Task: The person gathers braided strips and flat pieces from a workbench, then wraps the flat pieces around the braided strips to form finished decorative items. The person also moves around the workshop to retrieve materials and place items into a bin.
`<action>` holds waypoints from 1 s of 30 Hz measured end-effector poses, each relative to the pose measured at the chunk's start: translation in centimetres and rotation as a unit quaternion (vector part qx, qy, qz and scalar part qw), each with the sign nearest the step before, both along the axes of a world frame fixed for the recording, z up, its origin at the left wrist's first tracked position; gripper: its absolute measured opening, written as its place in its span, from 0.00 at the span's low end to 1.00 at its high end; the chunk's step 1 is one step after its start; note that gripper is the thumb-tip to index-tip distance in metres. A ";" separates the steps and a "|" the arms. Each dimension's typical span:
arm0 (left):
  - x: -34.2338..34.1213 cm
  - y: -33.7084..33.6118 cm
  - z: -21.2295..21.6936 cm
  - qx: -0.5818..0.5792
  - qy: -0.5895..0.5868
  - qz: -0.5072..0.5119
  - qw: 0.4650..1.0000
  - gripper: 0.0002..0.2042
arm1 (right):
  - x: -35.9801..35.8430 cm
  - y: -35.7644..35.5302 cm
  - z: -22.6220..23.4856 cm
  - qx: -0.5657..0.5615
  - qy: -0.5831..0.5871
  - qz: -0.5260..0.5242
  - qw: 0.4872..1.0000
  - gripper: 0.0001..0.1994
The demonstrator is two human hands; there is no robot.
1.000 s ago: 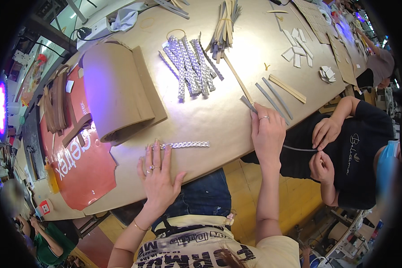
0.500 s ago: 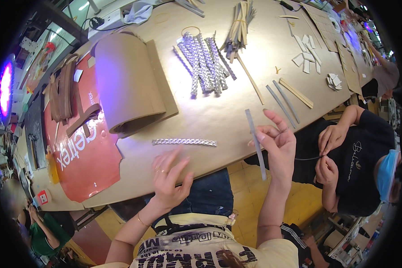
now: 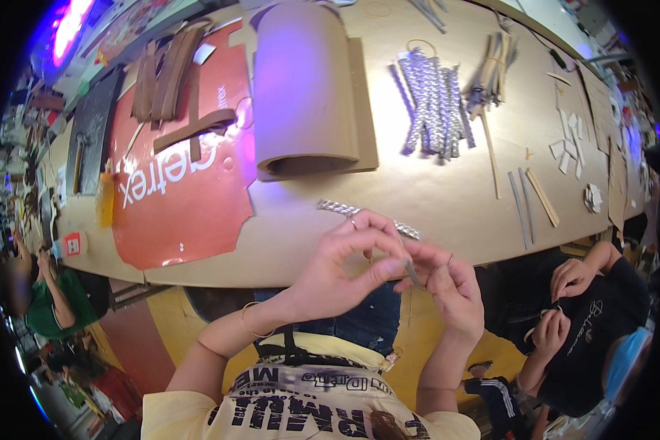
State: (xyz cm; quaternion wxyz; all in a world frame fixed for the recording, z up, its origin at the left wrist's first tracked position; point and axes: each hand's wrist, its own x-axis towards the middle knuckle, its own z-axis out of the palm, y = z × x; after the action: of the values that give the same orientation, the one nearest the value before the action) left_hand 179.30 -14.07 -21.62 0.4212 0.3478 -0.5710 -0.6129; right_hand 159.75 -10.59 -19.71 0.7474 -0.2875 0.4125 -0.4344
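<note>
Both of my hands have come together over the near edge of the table, at a thin grey strip (image 3: 412, 273). My left hand (image 3: 345, 270) pinches the strip's upper end between thumb and fingers. At its lower end, the fingers of my right hand (image 3: 456, 292) close on it. Just beyond the left hand, a silver braided strap (image 3: 334, 207) lies on the table, its middle hidden by the fingers.
A large brown roll (image 3: 304, 88) stands behind. Beyond it to the right lie a bundle of silver braids (image 3: 434, 103), tied strips (image 3: 495, 66) and loose grey strips (image 3: 521, 205). Brown straps (image 3: 172, 73) rest on a red sheet (image 3: 183, 213). A co-worker (image 3: 594, 323) sits at right.
My left hand has moved right and taken the grey strip's end. My right hand has brought the strip down toward it. The view has shifted left.
</note>
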 end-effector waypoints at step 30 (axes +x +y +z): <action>4.0 4.5 -5.8 -0.241 -0.480 -0.010 0.843 0.28 | 6.2 -2.3 -3.7 -0.119 0.496 0.058 0.858 0.08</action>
State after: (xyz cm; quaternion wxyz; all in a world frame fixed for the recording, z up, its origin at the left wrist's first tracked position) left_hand 183.28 -9.57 -27.40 0.1588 0.4799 -0.8352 -0.2166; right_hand 165.94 -12.92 -23.41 0.4278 -0.5748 0.6565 -0.2359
